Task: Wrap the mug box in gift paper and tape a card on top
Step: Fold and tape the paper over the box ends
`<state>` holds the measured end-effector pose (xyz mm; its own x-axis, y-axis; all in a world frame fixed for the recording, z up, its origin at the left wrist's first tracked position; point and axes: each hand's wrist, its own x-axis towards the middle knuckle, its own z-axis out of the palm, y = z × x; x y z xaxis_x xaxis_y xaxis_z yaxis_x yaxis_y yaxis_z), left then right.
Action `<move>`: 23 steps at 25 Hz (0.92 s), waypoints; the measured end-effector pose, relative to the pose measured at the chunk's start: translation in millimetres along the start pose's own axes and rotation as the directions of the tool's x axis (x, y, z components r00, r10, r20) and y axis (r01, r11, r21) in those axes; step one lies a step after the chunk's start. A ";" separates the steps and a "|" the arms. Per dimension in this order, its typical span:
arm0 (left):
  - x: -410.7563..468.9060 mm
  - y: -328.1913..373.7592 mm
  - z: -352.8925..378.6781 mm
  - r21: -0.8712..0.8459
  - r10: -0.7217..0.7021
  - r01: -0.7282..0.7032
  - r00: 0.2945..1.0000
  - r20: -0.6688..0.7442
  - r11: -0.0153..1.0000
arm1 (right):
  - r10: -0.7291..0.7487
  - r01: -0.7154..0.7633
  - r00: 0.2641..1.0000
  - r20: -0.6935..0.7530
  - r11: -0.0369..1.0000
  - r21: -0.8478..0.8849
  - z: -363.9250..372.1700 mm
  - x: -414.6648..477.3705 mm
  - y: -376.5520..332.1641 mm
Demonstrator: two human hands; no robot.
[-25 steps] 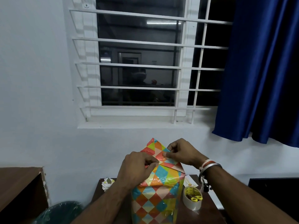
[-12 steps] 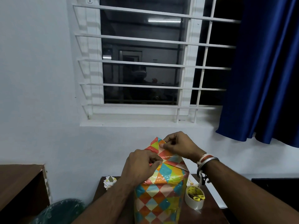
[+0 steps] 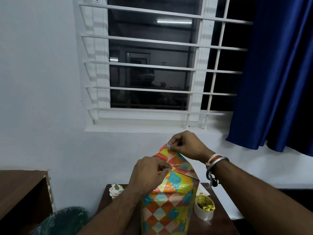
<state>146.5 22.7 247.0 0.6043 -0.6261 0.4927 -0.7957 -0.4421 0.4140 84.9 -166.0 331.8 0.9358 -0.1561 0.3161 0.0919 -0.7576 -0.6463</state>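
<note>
Paper flap [image 3: 166,150] tip pinched by right hand [image 3: 186,145]; left hand [image 3: 149,173] pinches fold.

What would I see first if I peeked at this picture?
The wrapped box with bright diamond patterns jumps out first, standing at the bottom middle on a dark table. The left hand and right hand pinch the gift paper folded at its top. Behind, a deep blue curtain hangs on the right beside a dark window with white bars.
</note>
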 end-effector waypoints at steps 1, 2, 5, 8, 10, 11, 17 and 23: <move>0.4 0.0 -0.1 0.002 0.001 -0.001 1.000 0.001 1.000 | 0.005 -0.005 1.000 -0.003 1.000 0.008 0.5 -0.1 1.3; 0.5 0.1 0.1 0.004 0.001 -0.001 1.000 0.003 1.000 | 0.014 -0.015 1.000 0.022 0.999 0.031 0.3 0.0 2.1; 0.6 1.2 -0.8 0.030 0.006 -0.006 1.000 0.006 1.000 | 0.033 -0.045 0.986 0.161 0.997 0.068 -3.9 1.0 -0.7; -0.7 1.1 -1.2 0.019 0.009 -0.009 1.000 0.013 1.000 | -0.009 0.015 0.992 0.123 0.999 -0.043 -1.5 3.7 -8.8; -2.8 2.0 -2.2 0.016 0.016 -0.016 1.000 0.000 1.000 | -0.054 0.059 0.998 0.036 0.985 -0.164 5.3 5.8 -12.2; -3.8 2.8 -3.0 0.006 0.010 -0.010 1.000 -0.006 1.000 | -0.066 0.064 0.998 -0.003 0.981 -0.184 9.1 5.7 -11.6; -5.8 3.8 -2.2 -0.135 -0.071 0.065 0.997 -0.040 0.989 | 0.067 -0.066 0.993 -0.101 0.998 0.009 24.1 -34.8 27.7; -9.2 3.3 0.6 -0.134 -0.055 0.033 0.984 -0.168 0.991 | 0.232 -0.232 0.973 -0.013 0.972 0.038 39.7 -55.6 51.0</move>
<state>138.3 26.6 243.4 0.6456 -0.4840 0.5907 -0.7629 -0.3725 0.5284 51.1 -170.8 253.7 0.9269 -0.3364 0.1664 -0.1147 -0.6761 -0.7279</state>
